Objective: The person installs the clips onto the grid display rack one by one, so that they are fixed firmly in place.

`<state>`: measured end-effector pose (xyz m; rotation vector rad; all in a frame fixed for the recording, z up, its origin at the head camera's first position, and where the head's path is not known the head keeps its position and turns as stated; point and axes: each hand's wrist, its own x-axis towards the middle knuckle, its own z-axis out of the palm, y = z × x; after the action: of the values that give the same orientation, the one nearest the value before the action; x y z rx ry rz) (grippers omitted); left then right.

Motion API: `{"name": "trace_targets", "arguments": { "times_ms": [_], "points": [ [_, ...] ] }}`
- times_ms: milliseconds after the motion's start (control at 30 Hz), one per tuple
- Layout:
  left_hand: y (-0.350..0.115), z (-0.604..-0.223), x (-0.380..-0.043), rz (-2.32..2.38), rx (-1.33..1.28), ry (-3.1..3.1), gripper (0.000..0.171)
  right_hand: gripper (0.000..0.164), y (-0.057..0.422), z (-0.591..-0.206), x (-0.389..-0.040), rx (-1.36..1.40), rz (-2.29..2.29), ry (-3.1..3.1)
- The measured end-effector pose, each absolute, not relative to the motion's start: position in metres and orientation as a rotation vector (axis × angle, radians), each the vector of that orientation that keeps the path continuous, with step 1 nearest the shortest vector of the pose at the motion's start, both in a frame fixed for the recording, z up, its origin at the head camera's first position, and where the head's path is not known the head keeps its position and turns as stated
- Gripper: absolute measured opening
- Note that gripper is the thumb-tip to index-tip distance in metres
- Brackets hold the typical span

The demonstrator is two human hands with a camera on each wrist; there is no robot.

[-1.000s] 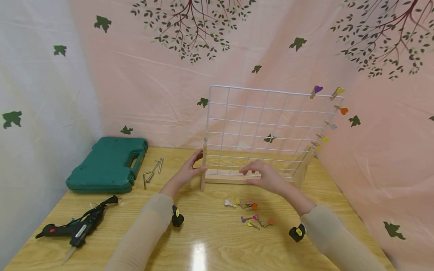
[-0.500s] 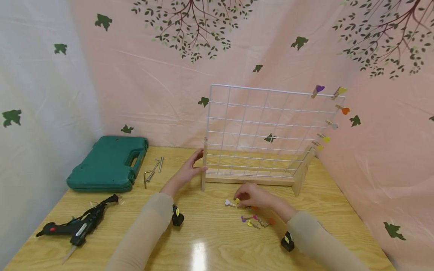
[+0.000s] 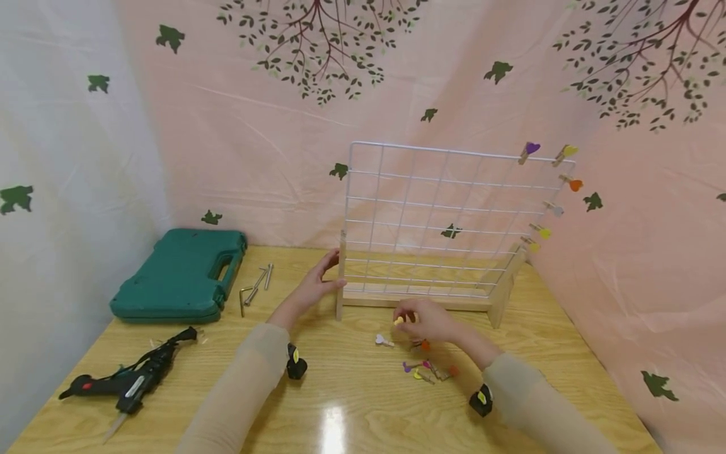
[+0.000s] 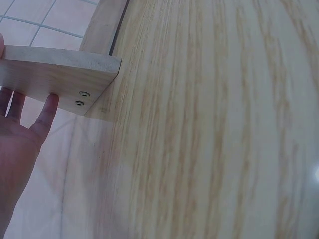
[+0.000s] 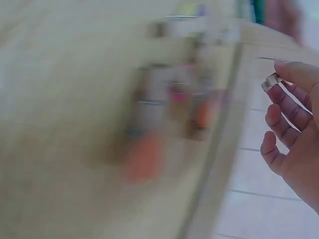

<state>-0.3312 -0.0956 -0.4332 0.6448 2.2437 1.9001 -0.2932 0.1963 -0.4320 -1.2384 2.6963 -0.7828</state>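
In the head view, my right hand (image 3: 428, 321) pinches a small wooden clothespin with a yellow heart (image 3: 399, 320), just above the table in front of the stand. The right wrist view shows the clothespin (image 5: 271, 82) between thumb and index finger, the other fingers loosely bent. My left hand (image 3: 311, 287) holds the left side post of the wooden stand (image 3: 341, 302), thumb at its front edge and fingers on the outer face. A white wire grid (image 3: 433, 205) stands upright in this stand. Below my right hand lie several heart clothespins (image 3: 433, 372), blurred in the right wrist view.
More heart clothespins (image 3: 575, 185) are clipped along the grid's upper right corner and right edge. On the left lie a green case (image 3: 178, 274), bolts with a hex key (image 3: 255, 287) and a black glue gun (image 3: 136, 378). A printed cloth hangs behind the table.
My right hand has come down from in front of the grid to the loose clothespins, taken the yellow-heart one and lifted it slightly. My left hand stays on the stand.
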Motion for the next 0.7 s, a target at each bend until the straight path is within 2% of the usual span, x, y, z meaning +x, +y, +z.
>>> {"name": "trace_targets", "arguments": {
  "times_ms": [200, 433, 567, 700],
  "points": [
    [-0.095, -0.45, -0.343, 1.912, 0.664, 2.281, 0.073, 0.01, 0.205, -0.378, -0.287, -1.241, -0.881, 2.793],
    [-0.095, -0.456, -0.346, 1.917, 0.676, 2.316, 0.073, 0.009, 0.216, -0.299, -0.27, -1.422, -1.053, 2.925],
    [-0.095, -0.456, -0.347, 1.924, 0.66, 2.305, 0.073, 0.008, 0.217, -0.247, -0.253, -1.354, -1.098, 3.064],
    [-0.095, -0.451, -0.344, 1.937, 0.655, 2.274, 0.074, 0.007, 0.225, -0.21, -0.252, -1.308, -1.121, 3.212]
  ]
}}
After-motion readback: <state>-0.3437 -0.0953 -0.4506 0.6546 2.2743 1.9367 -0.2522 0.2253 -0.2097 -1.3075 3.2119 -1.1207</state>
